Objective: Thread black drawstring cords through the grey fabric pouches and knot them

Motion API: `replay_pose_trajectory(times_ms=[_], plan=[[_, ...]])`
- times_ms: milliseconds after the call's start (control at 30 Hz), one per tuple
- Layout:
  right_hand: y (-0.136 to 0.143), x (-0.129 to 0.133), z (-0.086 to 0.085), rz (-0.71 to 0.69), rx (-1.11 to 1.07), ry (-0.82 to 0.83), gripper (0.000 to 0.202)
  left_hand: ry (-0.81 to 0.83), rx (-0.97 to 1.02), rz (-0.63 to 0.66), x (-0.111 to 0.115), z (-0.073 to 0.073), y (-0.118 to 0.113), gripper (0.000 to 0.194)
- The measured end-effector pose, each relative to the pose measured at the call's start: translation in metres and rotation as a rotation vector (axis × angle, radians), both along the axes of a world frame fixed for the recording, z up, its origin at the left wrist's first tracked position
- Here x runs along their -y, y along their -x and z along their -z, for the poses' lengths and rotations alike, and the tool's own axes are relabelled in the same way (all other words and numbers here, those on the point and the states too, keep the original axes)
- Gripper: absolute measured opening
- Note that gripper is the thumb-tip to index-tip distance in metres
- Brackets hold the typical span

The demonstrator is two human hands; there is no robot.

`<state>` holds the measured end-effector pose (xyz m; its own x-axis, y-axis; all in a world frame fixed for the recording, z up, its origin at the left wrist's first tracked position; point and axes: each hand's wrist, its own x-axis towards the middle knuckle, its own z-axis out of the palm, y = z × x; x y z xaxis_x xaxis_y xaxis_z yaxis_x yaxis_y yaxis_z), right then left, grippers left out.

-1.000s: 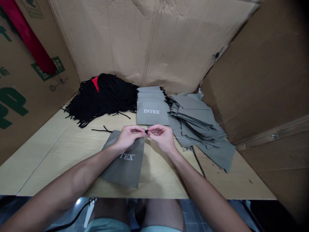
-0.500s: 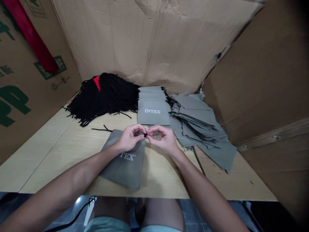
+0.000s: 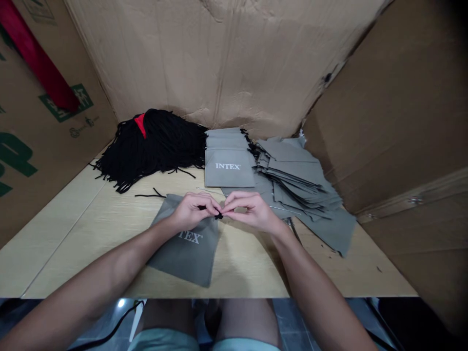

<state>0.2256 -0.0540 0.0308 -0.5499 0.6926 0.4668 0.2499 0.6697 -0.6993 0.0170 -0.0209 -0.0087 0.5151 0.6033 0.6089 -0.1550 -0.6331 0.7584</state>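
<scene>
Both my hands meet at the upper right corner of a grey fabric pouch (image 3: 183,261) printed with white letters, lying at a slant on the table. My left hand (image 3: 192,210) pinches a small black cord knot (image 3: 218,215) between thumb and fingers. From the other side, my right hand (image 3: 252,209) is closed on the same black cord, fingertips touching those of the left. The pouch's top edge is partly hidden under my left hand. A loose black cord end (image 3: 150,195) sticks out at its upper left. Beyond my right hand a thin metal rod (image 3: 287,209) shows.
A big bundle of black cords (image 3: 161,144) with a red tie lies at the back left. Beside it is a stack of grey INTEX pouches (image 3: 228,176), then a loose pile of grey pouches (image 3: 300,170). Cardboard walls (image 3: 183,58) enclose the wooden table (image 3: 91,243).
My fingers have shifted on the black cord and the knot sits slightly lower. The left fingers are now folded further over it. The whole view has moved a little.
</scene>
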Motion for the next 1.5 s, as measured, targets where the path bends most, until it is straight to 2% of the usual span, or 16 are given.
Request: replay_pose_trajectory(times_ms=[200, 333, 500, 700, 833, 1000, 1133, 1300, 1400, 1500], plan=[[-0.006, 0.0, 0.0, -0.078, 0.132, -0.016, 0.013, 0.098, -0.064, 0.062, 0.003, 0.002, -0.001, 0.027], [-0.003, 0.003, 0.0, -0.049, 0.21, -0.064, 0.01, 0.153, -0.07, 0.066, 0.001, 0.007, -0.001, 0.025], [0.006, 0.006, 0.002, 0.009, 0.22, -0.071, 0.01, 0.173, -0.141, 0.083, 0.001, 0.007, 0.001, 0.012], [0.011, 0.005, 0.012, 0.095, 0.089, 0.167, 0.011, 0.128, -0.283, 0.064, 0.003, -0.001, 0.002, 0.006], [0.013, 0.002, 0.021, 0.128, 0.015, 0.346, 0.013, 0.124, -0.337, 0.073, 0.002, -0.001, 0.003, 0.004], [0.006, -0.005, 0.024, 0.112, -0.174, 0.468, 0.011, 0.145, -0.243, 0.19, 0.002, 0.001, 0.003, 0.011], [-0.002, -0.007, 0.016, 0.081, -0.16, 0.346, 0.01, 0.246, -0.207, 0.125, 0.002, -0.001, 0.003, 0.007], [0.0, -0.004, 0.009, -0.019, -0.043, 0.195, 0.018, 0.227, -0.245, 0.044, 0.002, -0.002, 0.004, 0.003], [0.002, -0.004, 0.008, -0.001, -0.047, 0.19, 0.014, 0.207, -0.262, 0.038, 0.001, -0.002, 0.005, 0.002], [0.003, -0.003, 0.008, 0.004, -0.06, 0.274, 0.014, 0.212, -0.269, 0.053, 0.001, -0.002, 0.005, 0.002]])
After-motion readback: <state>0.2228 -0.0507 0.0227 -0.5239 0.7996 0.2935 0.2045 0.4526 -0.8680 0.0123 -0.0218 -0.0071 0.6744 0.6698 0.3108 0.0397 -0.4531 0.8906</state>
